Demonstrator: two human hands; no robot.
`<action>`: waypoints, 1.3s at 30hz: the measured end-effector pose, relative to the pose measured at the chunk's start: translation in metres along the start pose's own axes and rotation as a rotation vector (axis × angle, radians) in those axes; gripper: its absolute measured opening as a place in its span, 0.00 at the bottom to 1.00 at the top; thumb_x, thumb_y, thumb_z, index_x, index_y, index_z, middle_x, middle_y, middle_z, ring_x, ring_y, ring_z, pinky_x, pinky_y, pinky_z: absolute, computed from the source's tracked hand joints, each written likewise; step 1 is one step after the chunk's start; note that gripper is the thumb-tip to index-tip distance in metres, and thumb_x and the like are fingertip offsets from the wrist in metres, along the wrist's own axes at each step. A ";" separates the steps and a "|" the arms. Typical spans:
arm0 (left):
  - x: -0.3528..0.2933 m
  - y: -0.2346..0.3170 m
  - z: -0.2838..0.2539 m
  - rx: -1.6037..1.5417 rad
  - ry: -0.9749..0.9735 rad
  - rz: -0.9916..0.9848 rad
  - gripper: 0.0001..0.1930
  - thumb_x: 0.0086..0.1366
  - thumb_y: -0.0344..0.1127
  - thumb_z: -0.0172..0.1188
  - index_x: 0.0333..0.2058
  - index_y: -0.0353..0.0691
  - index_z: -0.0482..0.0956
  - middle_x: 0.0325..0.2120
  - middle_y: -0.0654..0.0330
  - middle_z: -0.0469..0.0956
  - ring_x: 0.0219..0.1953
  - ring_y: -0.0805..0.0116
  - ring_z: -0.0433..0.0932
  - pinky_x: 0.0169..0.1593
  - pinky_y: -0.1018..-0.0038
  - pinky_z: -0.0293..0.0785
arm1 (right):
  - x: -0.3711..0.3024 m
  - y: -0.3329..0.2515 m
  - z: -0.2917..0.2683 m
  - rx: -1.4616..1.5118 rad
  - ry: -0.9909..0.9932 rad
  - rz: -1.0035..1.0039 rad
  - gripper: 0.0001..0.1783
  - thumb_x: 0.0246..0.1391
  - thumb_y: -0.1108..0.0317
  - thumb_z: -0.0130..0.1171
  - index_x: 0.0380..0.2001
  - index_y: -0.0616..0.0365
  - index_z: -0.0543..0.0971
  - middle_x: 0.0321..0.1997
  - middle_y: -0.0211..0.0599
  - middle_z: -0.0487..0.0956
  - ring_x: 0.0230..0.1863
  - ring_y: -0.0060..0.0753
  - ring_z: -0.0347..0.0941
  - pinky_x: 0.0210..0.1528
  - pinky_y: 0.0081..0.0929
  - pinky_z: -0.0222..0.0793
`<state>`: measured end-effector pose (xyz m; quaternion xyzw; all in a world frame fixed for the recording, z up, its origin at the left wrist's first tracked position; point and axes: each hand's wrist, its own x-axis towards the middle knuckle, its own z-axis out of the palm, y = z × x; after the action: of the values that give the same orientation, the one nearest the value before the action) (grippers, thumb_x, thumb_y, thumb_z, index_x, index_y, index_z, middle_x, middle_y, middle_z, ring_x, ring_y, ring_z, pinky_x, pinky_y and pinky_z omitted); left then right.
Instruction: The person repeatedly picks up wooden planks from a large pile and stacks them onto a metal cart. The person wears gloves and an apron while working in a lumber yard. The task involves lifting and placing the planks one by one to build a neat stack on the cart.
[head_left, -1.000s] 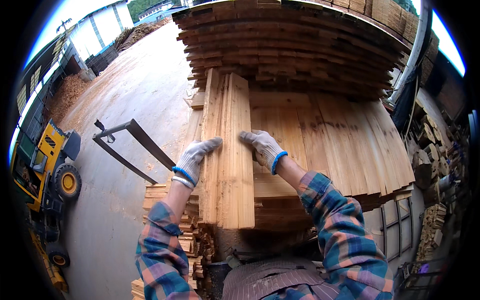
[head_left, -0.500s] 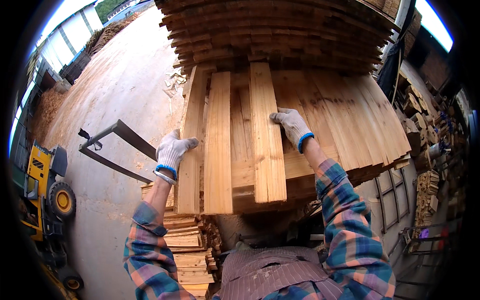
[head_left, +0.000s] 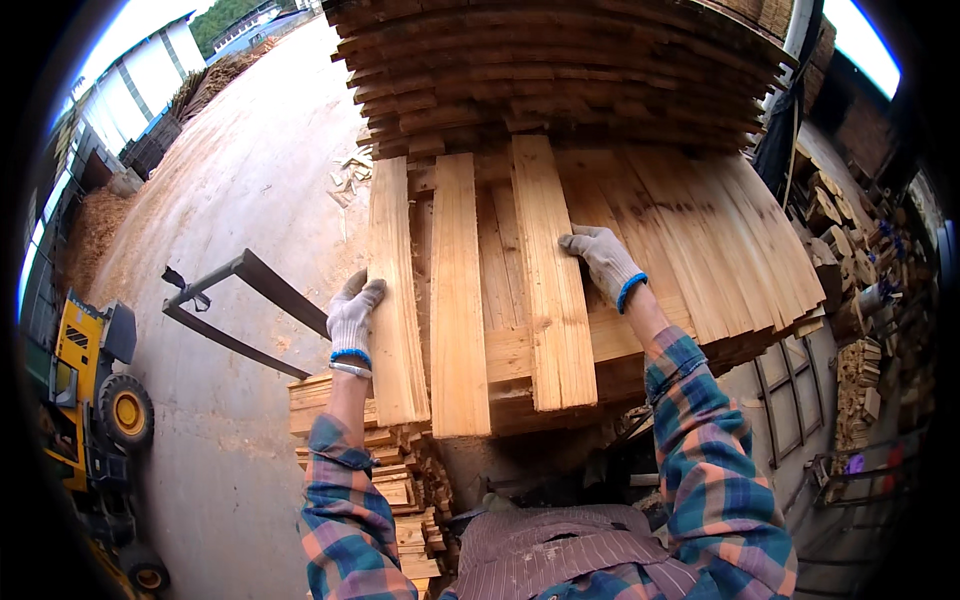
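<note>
Three loose wooden boards lie lengthwise on a layer of planks. On the left board, my left hand, in a white knit glove with a blue cuff, grips the outer long edge. The middle board lies between the other two, untouched. My right hand, gloved the same way, has its thumb and fingers closed at the right edge of the right board. The fingers under the edges are partly hidden. Beneath, the plank layer spreads to the right with darker stains.
A tall stack of boards rises at the far side. Below my left arm stands a pile of short planks. A metal frame juts out at left, near a yellow loader. Cut logs lie at right.
The left board's far end has swung left, making it more parallel to the middle board. My left hand has shifted slightly nearer along its edge. The whole view has shifted a little.
</note>
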<state>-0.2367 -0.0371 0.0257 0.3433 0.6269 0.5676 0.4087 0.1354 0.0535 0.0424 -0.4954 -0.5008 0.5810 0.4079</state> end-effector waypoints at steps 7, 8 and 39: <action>0.014 0.002 -0.005 -0.096 -0.043 -0.056 0.26 0.61 0.30 0.65 0.58 0.28 0.72 0.45 0.50 0.81 0.41 0.68 0.81 0.46 0.77 0.78 | -0.016 -0.039 0.030 -1.316 0.292 -0.126 0.30 0.60 0.60 0.58 0.62 0.62 0.66 0.44 0.49 0.80 0.44 0.41 0.79 0.43 0.39 0.77; 0.020 -0.006 -0.009 -0.084 -0.030 -0.037 0.26 0.61 0.29 0.65 0.58 0.28 0.72 0.45 0.50 0.81 0.41 0.68 0.81 0.46 0.77 0.78 | -0.026 -0.045 0.046 -1.442 0.301 -0.232 0.33 0.61 0.54 0.57 0.64 0.57 0.61 0.47 0.54 0.78 0.44 0.48 0.79 0.37 0.46 0.78; 0.046 -0.008 -0.010 0.147 -0.061 -0.017 0.31 0.62 0.37 0.65 0.62 0.33 0.69 0.52 0.50 0.79 0.47 0.65 0.80 0.51 0.74 0.75 | 0.005 -0.068 0.152 -1.342 -0.041 -0.239 0.52 0.48 0.39 0.67 0.72 0.43 0.55 0.49 0.47 0.79 0.50 0.50 0.78 0.38 0.57 0.78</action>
<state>-0.2653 -0.0010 0.0119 0.3841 0.6569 0.5060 0.4061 -0.0163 0.0430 0.1099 -0.5711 -0.8117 0.1048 0.0640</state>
